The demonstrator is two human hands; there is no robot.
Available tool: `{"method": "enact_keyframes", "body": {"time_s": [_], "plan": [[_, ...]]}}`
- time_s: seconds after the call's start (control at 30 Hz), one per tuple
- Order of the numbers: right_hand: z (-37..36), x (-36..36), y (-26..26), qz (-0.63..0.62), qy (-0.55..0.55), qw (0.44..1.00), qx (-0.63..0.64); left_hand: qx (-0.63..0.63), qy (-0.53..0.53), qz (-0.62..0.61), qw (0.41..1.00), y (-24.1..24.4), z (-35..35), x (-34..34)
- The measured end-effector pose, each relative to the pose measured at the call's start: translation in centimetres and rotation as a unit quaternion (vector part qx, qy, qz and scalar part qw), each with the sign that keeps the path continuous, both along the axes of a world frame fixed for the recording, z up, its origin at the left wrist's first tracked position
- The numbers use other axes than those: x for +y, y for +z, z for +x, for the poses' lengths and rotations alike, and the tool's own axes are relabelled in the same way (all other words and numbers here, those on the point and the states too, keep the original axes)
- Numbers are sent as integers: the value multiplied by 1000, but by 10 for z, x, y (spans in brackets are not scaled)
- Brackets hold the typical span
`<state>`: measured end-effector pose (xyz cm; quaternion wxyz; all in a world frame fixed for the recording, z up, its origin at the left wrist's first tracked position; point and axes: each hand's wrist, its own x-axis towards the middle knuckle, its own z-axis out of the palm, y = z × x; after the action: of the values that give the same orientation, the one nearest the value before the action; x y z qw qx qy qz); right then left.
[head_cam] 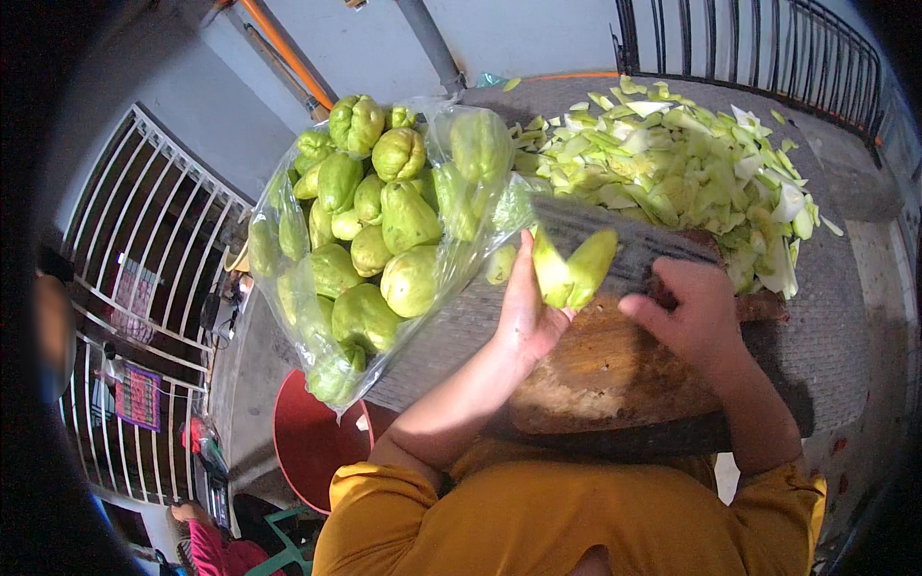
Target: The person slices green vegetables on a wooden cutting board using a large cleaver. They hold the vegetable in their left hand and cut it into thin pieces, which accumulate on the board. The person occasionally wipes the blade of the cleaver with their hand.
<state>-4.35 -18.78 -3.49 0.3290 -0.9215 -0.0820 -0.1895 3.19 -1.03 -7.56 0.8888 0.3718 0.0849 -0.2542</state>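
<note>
My left hand (pixel 526 324) holds up a light-green chayote (pixel 558 277) above the wooden chopping block (pixel 598 389). Two lobes of the chayote show, spread in a V with the blade between or just behind them. Gripped in my right hand (pixel 691 309) is a cleaver (pixel 634 241), its wide dark blade blurred and pointing left towards the chayote. Its handle is mostly hidden by my fingers. Left of my hands, a clear plastic bag (pixel 461 263) is full of whole chayotes (pixel 409 216). A small green piece (pixel 500 264) lies beside my left fingers.
A large heap of chayote peelings and slices (pixel 670 158) covers the table's (pixel 835 360) far right. Below the bag stands a red bucket (pixel 302 439). Another person's pink sleeve (pixel 216 551) appears at lower left, near a green plastic chair (pixel 277 540). Black metal railings (pixel 749 50) stand behind.
</note>
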Motion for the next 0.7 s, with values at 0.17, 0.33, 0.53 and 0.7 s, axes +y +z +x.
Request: {"method": "enact_keyframes", "body": {"time_s": [0.17, 0.33, 0.53, 0.7], "plan": [[-14, 17, -1, -77, 102, 989, -74, -73, -121, -121, 982, -15, 6, 6], [-17, 27, -4, -79, 118, 986, -85, -112, -87, -69, 987, -6, 11, 0], [-18, 27, -6, -85, 104, 985, -104, -102, -124, -139, 977, -5, 6, 2], [-18, 28, -6, -67, 112, 987, -98, -92, -167, -205, 960, -5, 1, 4]]}}
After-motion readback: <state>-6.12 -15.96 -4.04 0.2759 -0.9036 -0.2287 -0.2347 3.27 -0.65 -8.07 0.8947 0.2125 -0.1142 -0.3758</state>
